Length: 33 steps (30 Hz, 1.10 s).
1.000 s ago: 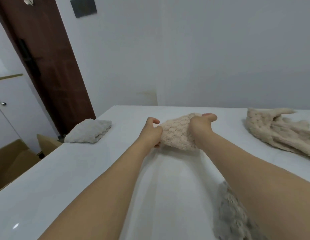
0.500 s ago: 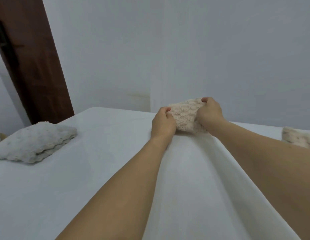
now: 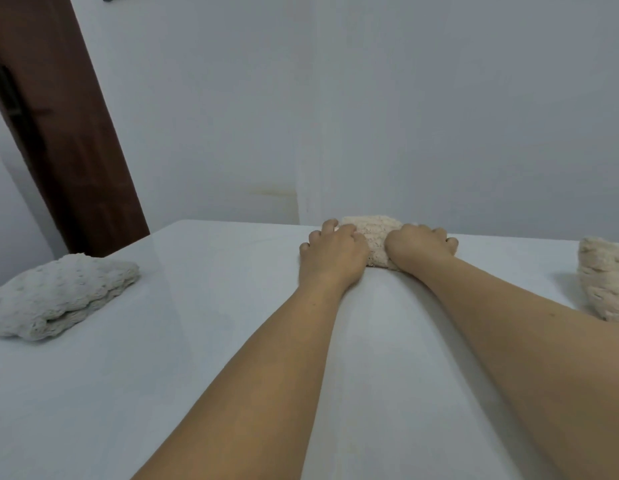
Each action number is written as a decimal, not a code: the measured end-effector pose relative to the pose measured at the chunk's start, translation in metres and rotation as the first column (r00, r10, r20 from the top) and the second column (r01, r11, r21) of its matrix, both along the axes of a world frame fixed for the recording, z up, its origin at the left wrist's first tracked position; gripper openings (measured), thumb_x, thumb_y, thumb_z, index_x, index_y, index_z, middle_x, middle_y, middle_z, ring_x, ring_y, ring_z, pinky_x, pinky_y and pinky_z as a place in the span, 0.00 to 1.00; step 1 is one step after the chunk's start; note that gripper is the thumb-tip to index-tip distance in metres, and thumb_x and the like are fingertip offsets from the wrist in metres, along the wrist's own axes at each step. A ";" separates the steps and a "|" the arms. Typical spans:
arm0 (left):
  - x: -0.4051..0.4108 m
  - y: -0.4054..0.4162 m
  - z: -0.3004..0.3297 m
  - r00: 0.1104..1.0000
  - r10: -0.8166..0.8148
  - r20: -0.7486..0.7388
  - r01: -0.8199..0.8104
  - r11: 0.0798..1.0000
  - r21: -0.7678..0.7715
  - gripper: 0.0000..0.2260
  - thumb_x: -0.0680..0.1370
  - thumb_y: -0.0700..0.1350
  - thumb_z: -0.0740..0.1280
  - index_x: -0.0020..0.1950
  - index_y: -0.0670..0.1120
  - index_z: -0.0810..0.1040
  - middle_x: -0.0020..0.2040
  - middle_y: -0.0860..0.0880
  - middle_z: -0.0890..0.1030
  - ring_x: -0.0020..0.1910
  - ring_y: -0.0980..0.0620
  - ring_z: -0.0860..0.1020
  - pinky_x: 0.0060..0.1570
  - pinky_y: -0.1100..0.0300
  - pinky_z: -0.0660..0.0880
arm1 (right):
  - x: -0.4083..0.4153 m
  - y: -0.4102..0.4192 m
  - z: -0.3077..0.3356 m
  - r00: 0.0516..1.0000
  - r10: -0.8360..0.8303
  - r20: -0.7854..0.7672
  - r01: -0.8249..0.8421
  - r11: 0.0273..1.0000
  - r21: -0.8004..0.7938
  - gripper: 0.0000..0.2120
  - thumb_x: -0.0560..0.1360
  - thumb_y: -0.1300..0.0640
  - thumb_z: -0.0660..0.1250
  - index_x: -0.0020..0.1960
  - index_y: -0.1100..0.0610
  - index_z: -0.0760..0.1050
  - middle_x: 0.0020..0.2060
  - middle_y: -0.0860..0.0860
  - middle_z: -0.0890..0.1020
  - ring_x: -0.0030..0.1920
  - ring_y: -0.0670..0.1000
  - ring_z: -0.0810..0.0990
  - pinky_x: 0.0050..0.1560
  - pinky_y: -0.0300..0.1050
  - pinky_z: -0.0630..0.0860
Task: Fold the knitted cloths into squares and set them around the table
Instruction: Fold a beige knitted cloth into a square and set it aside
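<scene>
Lowered since half a second ago, the folded beige cloth is now pressed onto the tabletop, gripped by left hand and right hand.

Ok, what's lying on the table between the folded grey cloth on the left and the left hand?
Nothing: in the head view only bare white table separates the grey cloth from the left hand.
</scene>
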State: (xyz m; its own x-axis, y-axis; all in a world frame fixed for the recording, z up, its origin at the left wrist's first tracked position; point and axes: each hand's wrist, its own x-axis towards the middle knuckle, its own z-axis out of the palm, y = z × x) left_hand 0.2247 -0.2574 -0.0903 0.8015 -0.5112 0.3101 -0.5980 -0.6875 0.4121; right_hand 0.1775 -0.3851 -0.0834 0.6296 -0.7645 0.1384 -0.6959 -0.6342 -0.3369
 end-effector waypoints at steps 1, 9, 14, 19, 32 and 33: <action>0.000 -0.002 0.000 1.000 -0.016 -0.017 0.017 0.998 0.064 0.20 0.82 0.49 0.50 0.71 0.50 0.70 0.74 0.47 0.67 0.69 0.41 0.67 0.67 0.43 0.60 | -0.001 0.001 0.000 1.000 0.017 -0.002 -0.017 1.000 0.003 0.22 0.75 0.55 0.51 0.67 0.56 0.69 0.68 0.54 0.69 0.69 0.58 0.63 0.67 0.54 0.57; 0.000 -0.009 -0.004 0.998 0.034 -0.044 -0.025 0.981 0.194 0.24 0.81 0.50 0.47 0.77 0.48 0.62 0.75 0.44 0.66 0.72 0.41 0.64 0.70 0.40 0.57 | 0.001 -0.001 0.000 0.999 0.036 -0.012 -0.036 0.999 0.036 0.22 0.75 0.56 0.50 0.68 0.57 0.67 0.68 0.56 0.69 0.70 0.57 0.63 0.69 0.55 0.55; 0.002 -0.009 -0.004 0.999 0.032 -0.040 -0.025 0.986 0.163 0.23 0.81 0.50 0.48 0.76 0.49 0.63 0.75 0.44 0.67 0.72 0.42 0.64 0.69 0.41 0.57 | 0.004 -0.004 -0.002 1.000 0.031 0.001 -0.031 0.999 0.029 0.21 0.75 0.56 0.50 0.67 0.56 0.68 0.68 0.56 0.69 0.70 0.57 0.63 0.69 0.56 0.55; 0.002 -0.006 -0.003 0.996 0.011 -0.087 -0.002 0.995 0.099 0.23 0.81 0.50 0.50 0.76 0.51 0.64 0.74 0.44 0.68 0.71 0.41 0.66 0.69 0.43 0.59 | 0.004 -0.007 -0.001 0.986 0.005 0.170 -0.023 0.994 0.108 0.22 0.76 0.54 0.53 0.68 0.57 0.65 0.68 0.57 0.69 0.69 0.59 0.66 0.69 0.54 0.58; -0.103 -0.003 0.007 0.973 -0.172 0.155 0.202 0.958 -0.205 0.23 0.77 0.48 0.54 0.71 0.44 0.68 0.68 0.44 0.70 0.66 0.42 0.66 0.67 0.52 0.62 | -0.159 -0.082 0.061 0.977 -0.084 -0.194 0.028 0.961 -0.274 0.24 0.77 0.48 0.51 0.69 0.57 0.64 0.67 0.59 0.70 0.68 0.63 0.66 0.71 0.66 0.51; -0.122 -0.009 0.009 0.967 -0.256 0.002 0.251 0.945 -0.212 0.21 0.79 0.47 0.56 0.71 0.45 0.68 0.68 0.45 0.69 0.66 0.43 0.65 0.67 0.52 0.62 | -0.173 -0.088 0.064 0.961 -0.147 -0.236 0.082 0.961 -0.265 0.25 0.77 0.45 0.49 0.69 0.57 0.63 0.68 0.60 0.68 0.69 0.64 0.64 0.70 0.69 0.47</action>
State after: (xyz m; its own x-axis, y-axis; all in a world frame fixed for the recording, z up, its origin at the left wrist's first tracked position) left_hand 0.1030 -0.2662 -0.0814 0.6625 -0.6247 0.4133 -0.7291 -0.4116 0.5468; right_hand 0.0049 -0.4736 -0.0190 0.5790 -0.7944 0.1834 -0.8099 -0.5863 0.0172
